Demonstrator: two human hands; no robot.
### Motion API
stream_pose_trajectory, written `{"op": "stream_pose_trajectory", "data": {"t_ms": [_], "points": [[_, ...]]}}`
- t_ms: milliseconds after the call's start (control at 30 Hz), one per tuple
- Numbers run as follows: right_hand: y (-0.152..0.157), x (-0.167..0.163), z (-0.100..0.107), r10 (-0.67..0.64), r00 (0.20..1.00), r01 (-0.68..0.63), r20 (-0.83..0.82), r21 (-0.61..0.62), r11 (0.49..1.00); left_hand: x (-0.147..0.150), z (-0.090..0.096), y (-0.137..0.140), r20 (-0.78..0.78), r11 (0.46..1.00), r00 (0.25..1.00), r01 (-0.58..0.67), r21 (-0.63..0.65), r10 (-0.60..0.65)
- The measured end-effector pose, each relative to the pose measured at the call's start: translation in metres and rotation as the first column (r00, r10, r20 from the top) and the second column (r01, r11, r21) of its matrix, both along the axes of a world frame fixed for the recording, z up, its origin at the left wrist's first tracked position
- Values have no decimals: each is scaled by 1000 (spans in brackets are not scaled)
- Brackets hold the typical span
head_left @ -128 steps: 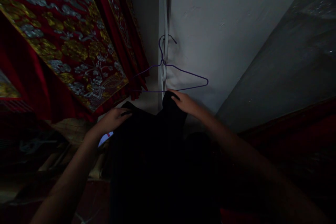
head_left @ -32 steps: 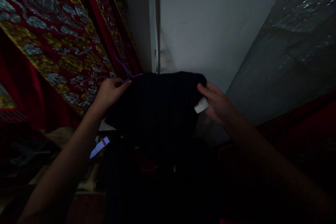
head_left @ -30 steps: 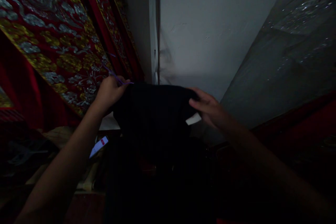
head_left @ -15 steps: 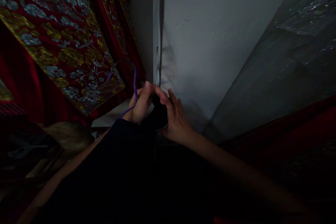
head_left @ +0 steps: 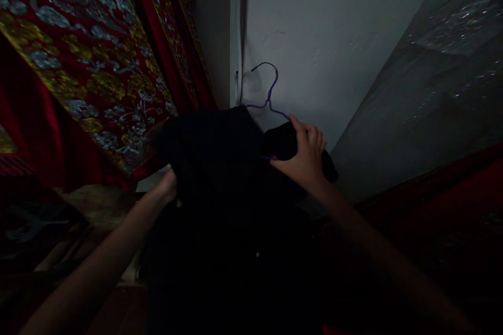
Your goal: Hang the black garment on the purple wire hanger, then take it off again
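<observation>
A thin purple clothes hanger (head_left: 269, 100) stands upright in front of me, its dark-tipped hook free at the top. Its arms run down into a dark shirt (head_left: 212, 157), whose shape is hard to make out in the dim light. My right hand (head_left: 308, 154) is closed around the right shoulder of the hanger, with dark cloth bunched beside the fingers. My left hand (head_left: 168, 186) is at the shirt's left edge; the cloth hides most of its fingers, which seem closed on it.
On the left hang red cloths (head_left: 106, 63) embroidered in gold and silver. A pale grey panel (head_left: 314, 36) stands ahead, with a narrow vertical edge (head_left: 238, 26) on its left. Clear plastic sheeting (head_left: 444, 78) covers the right side, above red cloth (head_left: 451, 188).
My hands have moved apart, the left down and leftward, the right to the right. The hanger has gone from beside my left hand to upright at the middle, with the shirt spread over it.
</observation>
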State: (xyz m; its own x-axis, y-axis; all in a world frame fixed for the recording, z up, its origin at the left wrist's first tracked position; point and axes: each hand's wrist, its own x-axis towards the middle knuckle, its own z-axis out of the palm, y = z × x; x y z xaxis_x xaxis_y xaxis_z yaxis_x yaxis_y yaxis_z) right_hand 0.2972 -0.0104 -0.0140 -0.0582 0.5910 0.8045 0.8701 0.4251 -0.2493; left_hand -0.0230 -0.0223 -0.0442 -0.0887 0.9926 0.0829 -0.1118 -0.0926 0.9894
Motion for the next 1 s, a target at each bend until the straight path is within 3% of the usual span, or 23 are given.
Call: {"op": "stream_pose_trajectory", "data": {"t_ms": [67, 167, 267, 367, 467, 567, 633, 667, 700, 733, 800, 867, 1000], "points": [[7, 0, 21, -29, 1000, 29, 0, -26, 999, -6, -16, -5, 117, 997, 993, -1, -76, 10], [17, -13, 47, 11, 998, -8, 54, -51, 999, 0, -31, -12, 265, 995, 959, -86, -57, 98], [17, -28, 55, 95, 988, -88, 118, -65, 994, 12, -41, -20, 154, 985, 973, -169, -16, 170], [3, -32, 45, 179, 976, -167, 127, -101, 981, 23, -55, -32, 55, 981, 980, -192, -4, 192], [-20, -36, 21, 335, 942, -335, -22, -120, 935, 33, -70, -44, 115, 973, 967, -220, -63, 226], [-39, -52, -20, 420, 812, -485, -405, -69, 872, 43, -81, -53, 230, 961, 945, -185, -206, 231], [-44, -69, -61, 283, 649, -425, -707, -28, 905, 48, -84, -57, 283, 942, 922, -181, -283, 262], [-44, -79, -83, 160, 527, -357, -835, -46, 933, 50, -85, -59, 298, 934, 913, -183, -309, 277], [-43, -88, -106, 32, 425, -338, -905, -126, 933, 51, -85, -61, 309, 929, 909, -176, -324, 280], [-41, -97, -128, -74, 366, -373, -928, -219, 902, 53, -85, -63, 318, 929, 909, -158, -335, 269], [-37, -112, -162, -182, 341, -533, -922, -350, 771, 55, -84, -67, 325, 930, 919, -101, -352, 223], [-35, -121, -182, -189, 383, -611, -904, -401, 683, 57, -85, -71, 324, 926, 929, -46, -374, 177], [-35, -122, -187, -132, 460, -626, -878, -425, 654, 58, -88, -79, 338, 924, 931, 2, -382, 137]]}}
